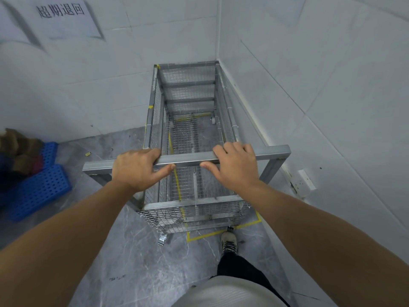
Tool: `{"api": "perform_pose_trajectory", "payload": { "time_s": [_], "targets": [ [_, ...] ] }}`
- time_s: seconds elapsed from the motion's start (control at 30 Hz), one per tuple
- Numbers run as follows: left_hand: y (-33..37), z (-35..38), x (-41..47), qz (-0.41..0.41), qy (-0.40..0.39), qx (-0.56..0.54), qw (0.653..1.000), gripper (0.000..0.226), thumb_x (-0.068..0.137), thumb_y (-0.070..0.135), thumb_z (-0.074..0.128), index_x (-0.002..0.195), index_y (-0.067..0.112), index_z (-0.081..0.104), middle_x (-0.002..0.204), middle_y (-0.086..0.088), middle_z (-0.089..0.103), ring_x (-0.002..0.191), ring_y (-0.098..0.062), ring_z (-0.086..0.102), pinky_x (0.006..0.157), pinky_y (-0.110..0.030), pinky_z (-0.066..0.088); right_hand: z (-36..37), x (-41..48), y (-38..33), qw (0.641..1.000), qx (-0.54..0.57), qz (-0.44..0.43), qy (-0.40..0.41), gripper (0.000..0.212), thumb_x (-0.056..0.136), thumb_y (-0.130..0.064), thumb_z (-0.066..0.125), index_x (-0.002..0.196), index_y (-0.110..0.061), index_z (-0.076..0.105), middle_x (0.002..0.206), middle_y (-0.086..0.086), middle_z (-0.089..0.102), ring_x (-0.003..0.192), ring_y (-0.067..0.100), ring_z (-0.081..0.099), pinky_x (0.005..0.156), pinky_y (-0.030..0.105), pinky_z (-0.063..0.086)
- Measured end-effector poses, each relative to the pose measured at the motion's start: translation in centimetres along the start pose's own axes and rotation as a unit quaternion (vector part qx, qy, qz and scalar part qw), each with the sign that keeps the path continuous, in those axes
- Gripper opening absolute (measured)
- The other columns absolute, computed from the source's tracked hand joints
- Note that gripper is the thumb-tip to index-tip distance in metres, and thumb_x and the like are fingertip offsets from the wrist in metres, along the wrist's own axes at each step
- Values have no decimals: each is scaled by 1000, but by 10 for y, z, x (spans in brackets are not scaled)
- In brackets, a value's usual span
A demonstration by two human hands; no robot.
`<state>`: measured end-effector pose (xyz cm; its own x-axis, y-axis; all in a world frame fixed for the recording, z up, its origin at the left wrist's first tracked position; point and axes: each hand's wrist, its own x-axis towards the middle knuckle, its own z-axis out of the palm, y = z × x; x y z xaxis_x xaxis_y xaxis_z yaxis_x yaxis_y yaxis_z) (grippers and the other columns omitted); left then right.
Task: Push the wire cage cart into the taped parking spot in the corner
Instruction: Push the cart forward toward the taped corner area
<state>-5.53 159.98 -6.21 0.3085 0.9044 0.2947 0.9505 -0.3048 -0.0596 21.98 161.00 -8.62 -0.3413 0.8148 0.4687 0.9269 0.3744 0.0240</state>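
Tiled corner: wire cage cart (188, 134) against right wall, both hands (137, 169) (235, 166) grasping handle bar (188, 159).

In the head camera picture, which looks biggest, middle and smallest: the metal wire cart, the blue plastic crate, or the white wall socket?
1. Silver wire cage cart, by far biggest.
2. Blue perforated plastic crate, partly cut off at the edge.
3. White wall socket, smallest.

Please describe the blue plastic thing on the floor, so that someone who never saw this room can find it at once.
Start at the wire cage cart standing in the corner where the two white walls meet. Look left of it across the grey floor to the foot of the left wall: there lies the blue perforated plastic pallet. It is the only bright blue thing, full of small holes, with brown items on it.
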Motion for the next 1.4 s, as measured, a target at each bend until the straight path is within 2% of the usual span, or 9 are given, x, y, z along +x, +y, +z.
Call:
{"api": "perform_pose_trajectory", "payload": {
  "time_s": [0.3,0.4,0.73,0.93,1.1,1.27,1.33,1.4],
  "targets": [
    [3,0,3,-3,-1,-12,1000,64,82,80,19,67,23,43,52,6,50,44,-14,45,46,-19,23,-1,0,2,1000,-9,9,-16,60,92,-71,36,95,-18,62,84,2,63,79,25,56,74,40,40],
    [3,0,3,-3,-20,0,1000,63,82,81,18,71,24,44,56,6,52,47,-13,47,46,-20,24,-2,1,3,1000,-20,6,-22,58,92,-71,37,97,-18,61,86,3,62,80,26,56,76,41,39],
    [-2,-2,4,1,-41,7,999,63,83,81,17,72,24,41,56,6,49,49,-16,49,49,-25,33,-1,2,1,999,-26,4,-43,63,93,-72,29,100,-17,60,88,4,61,81,27,55,77,41,36],
    [-4,-2,2,19,-21,2,1000,59,85,78,23,71,24,40,57,5,49,48,-17,45,47,-24,24,1,1,0,999,-27,6,-39,65,93,-73,26,98,-18,60,86,3,60,79,26,54,76,40,34],
    [-10,2,-1,30,-13,0,999,60,84,80,21,71,24,40,56,4,51,48,-20,48,47,-25,28,2,1,-4,999,-27,9,-43,65,93,-73,27,99,-18,61,86,4,61,80,26,54,77,40,34],
    [-25,-2,-7,38,-22,-3,999,62,83,80,17,71,25,41,57,6,49,49,-18,47,47,-25,25,2,1,-21,999,-27,15,-45,65,93,-73,26,98,-18,60,86,3,61,79,26,54,76,40,33],
    [-28,-2,-9,33,-28,-9,999,63,83,81,16,71,25,42,57,7,50,50,-17,48,48,-25,31,1,0,-25,999,-26,14,-34,62,94,-72,30,96,-17,61,85,3,61,78,27,55,75,39,34],
    [-27,-4,-6,22,-47,-16,999,65,82,82,15,72,24,43,57,6,51,51,-18,51,51,-28,44,-1,1,-26,999,-30,16,-38,59,93,-70,37,94,-16,60,84,4,61,77,28,55,74,40,35]
  ]
}}
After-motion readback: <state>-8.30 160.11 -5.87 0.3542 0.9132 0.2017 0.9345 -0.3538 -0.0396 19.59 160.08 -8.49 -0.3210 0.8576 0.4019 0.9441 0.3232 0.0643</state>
